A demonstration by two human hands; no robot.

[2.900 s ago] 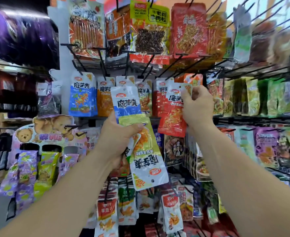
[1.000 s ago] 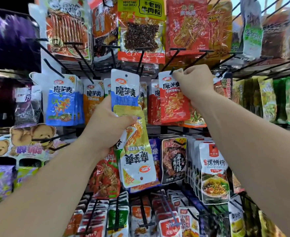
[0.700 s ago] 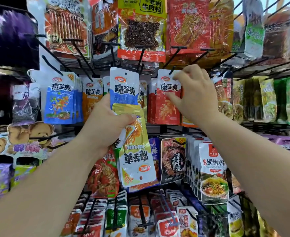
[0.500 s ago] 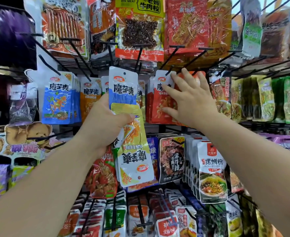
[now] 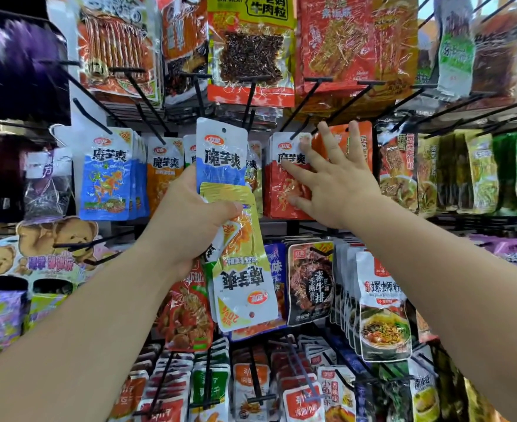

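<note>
Gripping snack packets (image 5: pixel 222 156) (left hand (image 5: pixel 190 226))

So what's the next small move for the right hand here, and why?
Probably lift the right hand off the red packets, which already hang on their peg, and pinch the blue packet standing up out of the left hand; the yellow packet waits there too.

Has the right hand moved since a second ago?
Yes. The right hand dropped from the black peg and now lies spread on the red packet.
</note>
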